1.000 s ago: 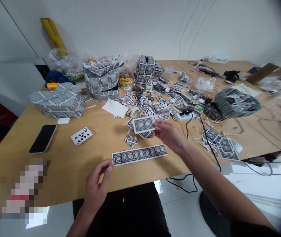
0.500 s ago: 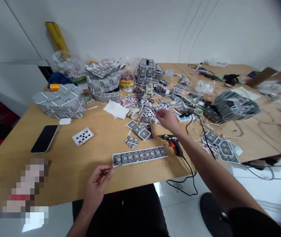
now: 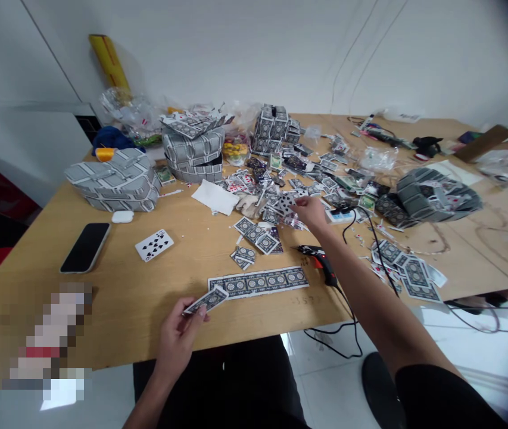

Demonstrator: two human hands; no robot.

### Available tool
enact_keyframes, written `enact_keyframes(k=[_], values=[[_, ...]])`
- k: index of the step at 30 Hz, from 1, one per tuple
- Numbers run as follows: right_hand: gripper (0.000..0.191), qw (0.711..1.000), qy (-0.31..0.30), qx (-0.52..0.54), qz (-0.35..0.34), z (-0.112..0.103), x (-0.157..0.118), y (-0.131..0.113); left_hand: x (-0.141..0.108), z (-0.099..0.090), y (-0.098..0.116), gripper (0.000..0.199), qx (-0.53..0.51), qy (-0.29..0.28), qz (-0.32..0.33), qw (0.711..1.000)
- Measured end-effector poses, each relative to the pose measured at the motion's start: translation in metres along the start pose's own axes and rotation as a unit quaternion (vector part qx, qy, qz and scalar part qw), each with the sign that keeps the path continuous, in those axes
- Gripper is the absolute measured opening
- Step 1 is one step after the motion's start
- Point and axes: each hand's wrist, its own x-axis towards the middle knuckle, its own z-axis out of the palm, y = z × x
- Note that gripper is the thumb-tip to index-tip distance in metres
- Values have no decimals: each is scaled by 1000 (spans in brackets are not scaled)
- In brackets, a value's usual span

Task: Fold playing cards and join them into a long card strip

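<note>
My left hand (image 3: 177, 333) is closed on a narrow folded playing card (image 3: 207, 300), patterned back up, above the front of the table. Just behind it lies a long strip of joined folded cards (image 3: 266, 282), its left end partly covered by the held card. Over the loose pile, my right hand (image 3: 311, 213) pinches a playing card (image 3: 286, 204) with black pips. A black and orange glue gun (image 3: 321, 261) rests under my right forearm, right of the strip. Several folded cards (image 3: 256, 235) lie between strip and pile.
A phone (image 3: 86, 247), a white earbud case (image 3: 122, 217) and a ten of spades (image 3: 154, 245) lie on the left. Woven card baskets (image 3: 115, 182) stand behind. A power strip (image 3: 340, 215) with black cords sits right of my right hand. Another card basket (image 3: 436, 196) is far right.
My left hand has turned, so the folded card in it now shows its patterned face. My right hand has stayed by the pile, where a pipped card now shows at its fingertips.
</note>
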Motion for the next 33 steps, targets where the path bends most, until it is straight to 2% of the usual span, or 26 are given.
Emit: enact_keyframes(k=[3, 7, 9, 10, 13, 15, 19, 24, 29, 33], values=[[16, 993, -33, 111, 21, -19, -23, -7, 0, 0, 1, 35, -14, 3, 2, 1000], [25, 964, -115, 239, 8, -27, -94, -23, 4, 1, 9, 33, -48, -10, 9, 999], [35, 904, -208, 374, 24, -22, -138, -34, 5, 3, 18, 37, -68, -25, 11, 997], [40, 883, -241, 401, 35, -18, -160, -39, 6, 3, 22, 41, -78, -27, 17, 996], [38, 830, -353, 431, 37, -4, -213, -55, 6, 6, 33, 48, -93, -32, 24, 995], [38, 791, -406, 455, 56, 2, -235, -63, 6, 8, 35, 46, -81, -42, 17, 996], [35, 735, -470, 485, 65, 7, -251, -72, 6, 7, 28, 42, -58, -52, 7, 997], [29, 708, -510, 487, 43, 9, -255, -74, 4, 7, 18, 39, -47, -61, 4, 997], [42, 701, -501, 504, 69, 13, -259, -68, 2, 9, 19, 37, -49, -74, -7, 996], [35, 735, -476, 477, 73, 17, -262, -65, 0, 12, 22, 38, -56, -95, -2, 994]])
